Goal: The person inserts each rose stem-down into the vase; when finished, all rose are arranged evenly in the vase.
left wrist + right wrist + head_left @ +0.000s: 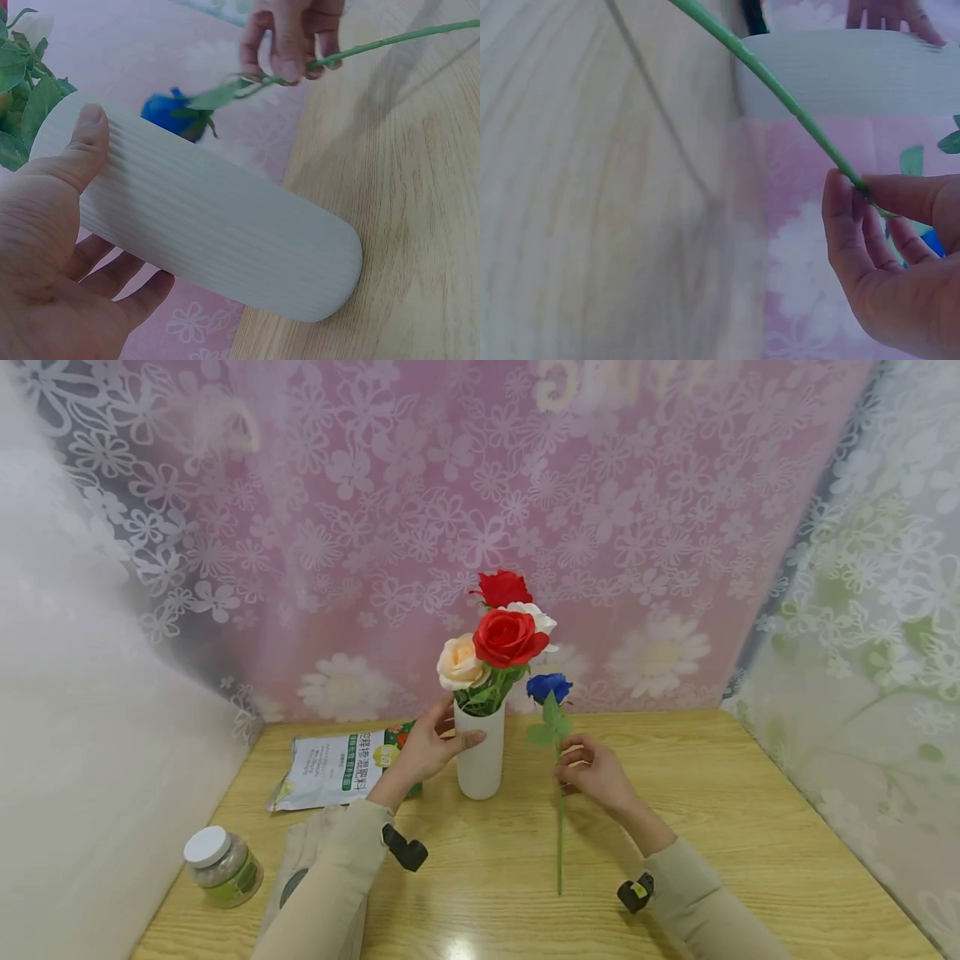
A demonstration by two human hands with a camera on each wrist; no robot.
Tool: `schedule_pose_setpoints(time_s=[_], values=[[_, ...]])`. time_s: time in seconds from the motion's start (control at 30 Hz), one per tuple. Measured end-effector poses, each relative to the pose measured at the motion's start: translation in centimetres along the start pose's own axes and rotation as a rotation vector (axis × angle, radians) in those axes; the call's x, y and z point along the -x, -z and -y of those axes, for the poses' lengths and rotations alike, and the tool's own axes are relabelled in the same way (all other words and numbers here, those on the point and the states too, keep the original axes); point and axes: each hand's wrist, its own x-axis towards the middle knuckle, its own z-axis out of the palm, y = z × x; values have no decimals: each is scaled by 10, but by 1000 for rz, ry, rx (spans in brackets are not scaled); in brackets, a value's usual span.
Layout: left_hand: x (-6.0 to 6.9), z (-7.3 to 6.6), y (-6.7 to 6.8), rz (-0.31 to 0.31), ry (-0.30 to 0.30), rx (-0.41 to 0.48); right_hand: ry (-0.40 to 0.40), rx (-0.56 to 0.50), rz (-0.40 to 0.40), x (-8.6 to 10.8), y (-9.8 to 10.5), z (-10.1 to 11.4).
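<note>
A white ribbed vase [481,756] stands upright on the table, holding two red roses [512,637], a peach rose [461,662] and a white rose [542,620]. My left hand [431,745] grips the vase near its top, thumb on the near face and fingers around the left side. To the right, my right hand [596,774] pinches the green stem [799,112] of a blue rose [550,687] between thumb and fingers. The blue rose is apart from the vase, bloom up and stem hanging down. In the left wrist view its bloom [171,116] is partly behind the vase.
A fertilizer-like printed bag [330,768] lies left of the vase. Nearer to me are a clear jar with a white lid [225,866] and a folded beige cloth-like item [300,852], partly under my left sleeve. A pink floral curtain [420,527] hangs behind the table [675,752].
</note>
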Motion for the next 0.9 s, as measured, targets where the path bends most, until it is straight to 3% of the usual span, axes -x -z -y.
schedule_pose_setpoints(time_s=[0.3, 0.9], values=[[1, -3, 0, -1, 1, -10, 81, -30, -75, -1, 2, 17], [3, -6, -1, 0, -1, 3, 201, -316, -281, -5, 17, 67]])
